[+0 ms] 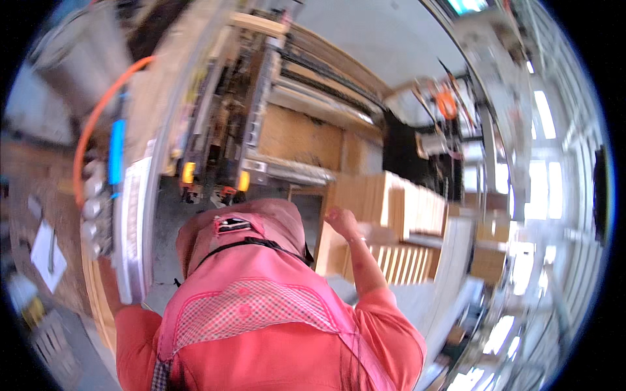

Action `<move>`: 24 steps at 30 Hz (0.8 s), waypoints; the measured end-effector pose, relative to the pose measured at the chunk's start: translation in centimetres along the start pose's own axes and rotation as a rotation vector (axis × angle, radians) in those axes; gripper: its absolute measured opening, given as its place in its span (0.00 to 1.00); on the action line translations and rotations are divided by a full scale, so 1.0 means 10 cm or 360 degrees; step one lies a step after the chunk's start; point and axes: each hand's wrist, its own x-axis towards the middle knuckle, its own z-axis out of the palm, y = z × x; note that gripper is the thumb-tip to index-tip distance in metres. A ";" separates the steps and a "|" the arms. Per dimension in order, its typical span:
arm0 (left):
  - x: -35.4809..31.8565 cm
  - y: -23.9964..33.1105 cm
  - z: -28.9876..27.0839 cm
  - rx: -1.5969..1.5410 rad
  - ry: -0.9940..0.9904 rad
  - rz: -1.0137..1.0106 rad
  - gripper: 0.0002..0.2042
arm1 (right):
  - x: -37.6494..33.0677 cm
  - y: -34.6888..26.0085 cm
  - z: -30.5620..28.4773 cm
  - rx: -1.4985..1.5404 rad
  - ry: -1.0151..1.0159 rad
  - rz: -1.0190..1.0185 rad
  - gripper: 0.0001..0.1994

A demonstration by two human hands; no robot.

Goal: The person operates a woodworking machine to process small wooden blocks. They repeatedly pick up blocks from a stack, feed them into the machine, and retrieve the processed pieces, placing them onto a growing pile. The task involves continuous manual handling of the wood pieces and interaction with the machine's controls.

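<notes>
My right hand (342,223) is beside a stack of light wooden boards (365,202), its blurred fingers curled in and nothing visible in them. I cannot tell whether it touches the boards. My left forearm (111,287) goes up behind a pale metal rail (135,228) on the left, which hides the left hand. Next to that rail are a row of silver round fittings (92,208), a blue strip (117,151) and an orange hose (87,130). In front of me stands a machine bed with metal bars (257,111) and yellow-tipped parts (244,180).
More upright boards with slots between them (404,262) stand at the right. A wooden panel (300,137) lies within the machine frame. At far left, a brown surface bears a white paper (47,256) with a pen-like object. An orange coil (446,104) hangs further back.
</notes>
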 end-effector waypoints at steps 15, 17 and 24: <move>-0.75 0.06 -0.16 0.0271 -0.0136 -0.0211 0.11 | -1.33 1.30 0.76 -0.0149 0.1463 0.1098 0.03; -0.83 0.03 -0.11 0.0232 -0.0251 -0.0224 0.13 | -1.28 1.24 0.33 -0.0118 0.1678 0.0941 0.03; -1.29 -0.05 0.51 0.0266 -0.0679 -0.0212 0.17 | -0.78 1.45 -0.77 -0.0356 0.1506 0.0690 0.18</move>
